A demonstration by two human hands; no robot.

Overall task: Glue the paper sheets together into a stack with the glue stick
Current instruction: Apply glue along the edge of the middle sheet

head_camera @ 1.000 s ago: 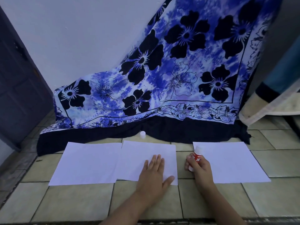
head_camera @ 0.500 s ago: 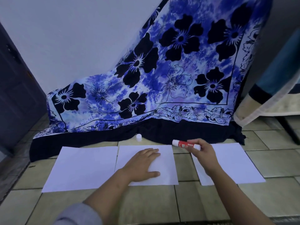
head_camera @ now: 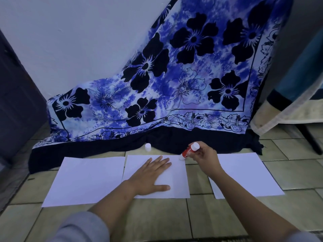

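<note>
- The left hand (head_camera: 152, 175) lies flat on the middle sheet (head_camera: 178, 182); its fingers are straight and slightly spread, the thumb out to the right, pressing the paper to the floor
- The right hand (head_camera: 205, 157) grips the glue stick (head_camera: 188, 151), fingers curled round its upper part; the stick tilts, white end up and to the right, its lower tip at the far right corner of the middle sheet; it seems to touch the paper, though that spot is too small to be sure
- The left sheet (head_camera: 85, 179) meets the middle sheet's left edge; the right sheet (head_camera: 248, 173) lies apart to the right, its near left corner hidden behind the right forearm
- A small white cap (head_camera: 148, 147) stands just beyond the middle sheet, beside the cloth's dark hem
- Everything rests on a tiled floor (head_camera: 157, 219); a blue floral cloth (head_camera: 174, 88) drapes down a white wall (head_camera: 78, 41); a dark door (head_camera: 17, 102) stands at the left; fabric at the far right is cut off and hard to identify
</note>
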